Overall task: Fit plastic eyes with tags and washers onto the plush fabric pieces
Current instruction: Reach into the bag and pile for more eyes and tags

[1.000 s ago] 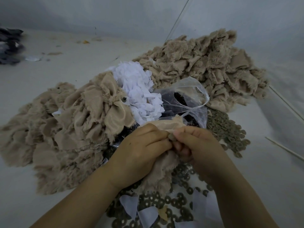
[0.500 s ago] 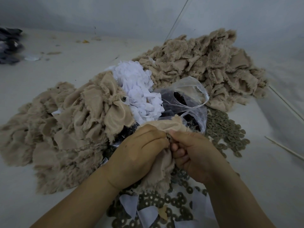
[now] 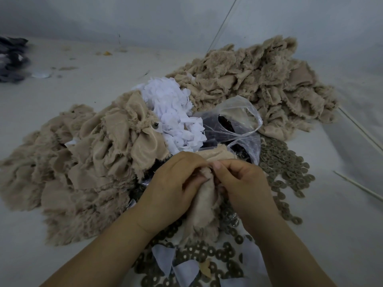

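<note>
Across the pale table [image 3: 342, 235], two big heaps of tan plush fabric: one pile [image 3: 255, 83] toward the far right edge, another pile [image 3: 78, 162] spread over the left half toward the near edge. Between them, a mound of white tags [image 3: 172, 112], and just right of it a crumpled clear plastic bag [image 3: 238, 125] with dark contents, too blurred to identify. Right of the bag and along the near edge, a scatter of olive-brown washers [image 3: 286, 168], some lying over white paper scraps [image 3: 163, 259]. Near the right edge, thin pale sticks [image 3: 358, 185]. At the far left corner, a dark bundle [image 3: 12, 59]. At the near middle of the table, one plush fabric piece [image 3: 205, 206] held up above the washers. Left hand [image 3: 172, 189] curled round its left side, fingers bent into the cloth. Right hand [image 3: 242, 183] opposite, thumb and forefinger pinching the top fold; anything held in the pinch hidden. On the left pile, a single black plastic eye [image 3: 155, 125] already set in a piece.
</note>
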### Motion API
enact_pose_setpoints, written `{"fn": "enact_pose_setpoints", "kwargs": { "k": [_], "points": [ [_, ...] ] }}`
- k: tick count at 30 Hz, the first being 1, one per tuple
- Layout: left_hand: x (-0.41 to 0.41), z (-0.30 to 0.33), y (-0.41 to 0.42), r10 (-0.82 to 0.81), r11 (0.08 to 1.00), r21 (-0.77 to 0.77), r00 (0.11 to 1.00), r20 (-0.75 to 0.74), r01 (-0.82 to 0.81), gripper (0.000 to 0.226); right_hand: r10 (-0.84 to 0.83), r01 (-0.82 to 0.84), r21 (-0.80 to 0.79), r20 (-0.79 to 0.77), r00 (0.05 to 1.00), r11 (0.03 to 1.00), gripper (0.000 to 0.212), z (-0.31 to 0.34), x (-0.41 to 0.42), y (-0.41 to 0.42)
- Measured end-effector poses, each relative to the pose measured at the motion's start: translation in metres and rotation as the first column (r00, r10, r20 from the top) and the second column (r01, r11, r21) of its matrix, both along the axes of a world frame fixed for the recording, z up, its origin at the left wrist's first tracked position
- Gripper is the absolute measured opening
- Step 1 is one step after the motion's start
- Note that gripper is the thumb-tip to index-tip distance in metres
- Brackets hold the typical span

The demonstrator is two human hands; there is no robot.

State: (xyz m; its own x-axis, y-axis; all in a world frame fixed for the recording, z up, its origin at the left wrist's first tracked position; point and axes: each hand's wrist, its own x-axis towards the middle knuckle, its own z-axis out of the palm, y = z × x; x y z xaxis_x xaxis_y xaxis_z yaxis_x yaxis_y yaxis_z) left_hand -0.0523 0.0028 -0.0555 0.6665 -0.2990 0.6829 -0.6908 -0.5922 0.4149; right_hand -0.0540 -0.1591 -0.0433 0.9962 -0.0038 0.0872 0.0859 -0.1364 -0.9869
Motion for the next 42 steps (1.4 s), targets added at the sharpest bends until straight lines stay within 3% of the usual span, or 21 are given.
{"fn": "enact_pose_setpoints", "kwargs": {
  "k": [4,7,10,16,20,24,30,36,42],
  "points": [
    [0.001,-0.002,-0.001,-0.003,0.998,0.063,0.997,-0.079,0.008,0.027,0.024,-0.025,0.044,0.023,0.999,0.999,0.018,-0.005,-0.004,-0.001],
    [0.001,-0.003,-0.004,0.028,0.993,0.113,0.998,-0.055,-0.022,0.028,0.026,-0.028,0.074,0.030,0.999,0.997,0.023,-0.009,-0.005,0.003],
    [0.001,-0.001,-0.004,0.034,0.994,0.108,0.991,-0.132,-0.019,0.029,0.057,-0.054,0.147,-0.012,0.998,0.988,0.024,-0.014,-0.005,0.004],
    [0.004,-0.004,0.003,0.077,0.991,0.125,0.959,-0.272,-0.044,0.021,0.155,-0.155,0.023,0.030,0.988,0.988,0.036,-0.018,-0.004,-0.001],
    [0.008,-0.004,0.006,0.060,0.976,0.219,0.970,-0.236,-0.007,0.019,0.167,-0.144,-0.150,0.147,0.975,0.978,0.050,-0.017,-0.004,-0.002],
    [0.012,-0.004,0.008,0.037,0.948,0.318,0.981,-0.192,0.027,0.022,0.083,0.050,-0.404,0.305,0.949,0.913,0.030,-0.023,-0.003,0.001],
    [0.019,0.002,0.007,-0.013,0.935,0.347,0.983,-0.184,0.078,0.028,0.108,0.144,-0.476,0.462,0.880,0.868,0.021,-0.020,-0.001,-0.003],
    [0.023,0.010,0.008,-0.065,0.887,0.455,0.997,-0.049,0.080,0.041,0.170,0.061,-0.469,0.435,0.884,0.881,0.020,-0.021,0.003,-0.010],
    [0.025,0.013,0.005,-0.100,0.879,0.468,0.995,-0.010,0.093,0.030,0.163,0.111,-0.494,0.479,0.863,0.862,0.020,-0.019,0.004,-0.010]
  ]
}}
